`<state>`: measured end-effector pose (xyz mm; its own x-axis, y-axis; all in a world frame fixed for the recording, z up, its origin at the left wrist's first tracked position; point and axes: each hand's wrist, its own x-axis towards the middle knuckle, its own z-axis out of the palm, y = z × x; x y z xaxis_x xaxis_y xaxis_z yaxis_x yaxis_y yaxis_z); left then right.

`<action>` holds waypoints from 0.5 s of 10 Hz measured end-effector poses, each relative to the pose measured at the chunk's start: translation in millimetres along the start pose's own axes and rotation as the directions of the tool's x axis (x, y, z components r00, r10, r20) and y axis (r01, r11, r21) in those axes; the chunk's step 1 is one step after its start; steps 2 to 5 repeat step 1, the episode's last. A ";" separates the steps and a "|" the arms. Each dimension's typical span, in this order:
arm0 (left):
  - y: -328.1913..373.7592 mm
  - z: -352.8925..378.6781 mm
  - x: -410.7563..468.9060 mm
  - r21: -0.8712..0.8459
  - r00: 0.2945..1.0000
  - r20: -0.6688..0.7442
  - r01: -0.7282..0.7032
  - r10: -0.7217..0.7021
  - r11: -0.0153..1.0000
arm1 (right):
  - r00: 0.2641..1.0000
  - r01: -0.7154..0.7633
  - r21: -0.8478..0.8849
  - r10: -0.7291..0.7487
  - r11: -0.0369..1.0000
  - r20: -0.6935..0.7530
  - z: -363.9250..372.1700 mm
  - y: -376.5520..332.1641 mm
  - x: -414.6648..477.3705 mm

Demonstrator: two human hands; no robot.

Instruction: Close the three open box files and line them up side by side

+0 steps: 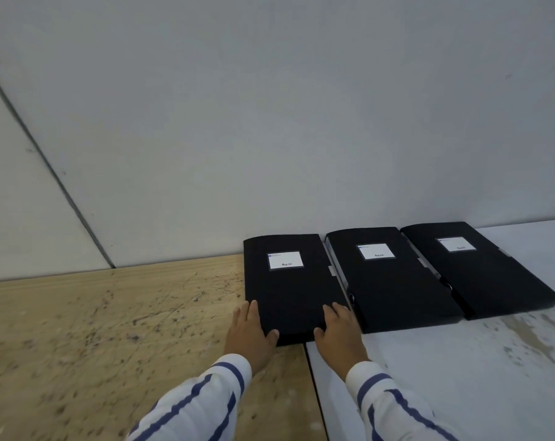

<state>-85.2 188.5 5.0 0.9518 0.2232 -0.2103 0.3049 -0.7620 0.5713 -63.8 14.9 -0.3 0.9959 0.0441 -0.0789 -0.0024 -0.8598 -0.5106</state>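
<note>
Striped sleeves (pixel 206 405) are being seen at the bottom of the frame. Just above them, the left hand (pixel 249 334) and the right hand (pixel 339 332) are being pressed flat, fingers spread, on the near corners of the left box file (pixel 288 288). It is being kept between both hands, right of the frame's middle. Its long side is being pointed away toward the wall (pixel 269 122), label end far. The middle box file (pixel 387 278) and right box file (pixel 476 268) are being lain beside it, all shut.
</note>
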 end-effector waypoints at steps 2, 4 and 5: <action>6.8 2.3 -27.6 0.028 0.998 -0.021 -0.058 0.058 0.998 | 0.998 0.032 0.006 -0.032 0.999 -0.048 -6.0 3.1 -25.4; 6.8 2.3 -27.6 0.028 0.998 -0.021 -0.058 0.058 0.998 | 0.998 0.032 0.006 -0.032 0.999 -0.048 -6.0 3.1 -25.4; 6.8 2.3 -27.6 0.028 0.998 -0.021 -0.058 0.058 0.998 | 0.998 0.032 0.006 -0.032 0.999 -0.048 -6.0 3.1 -25.4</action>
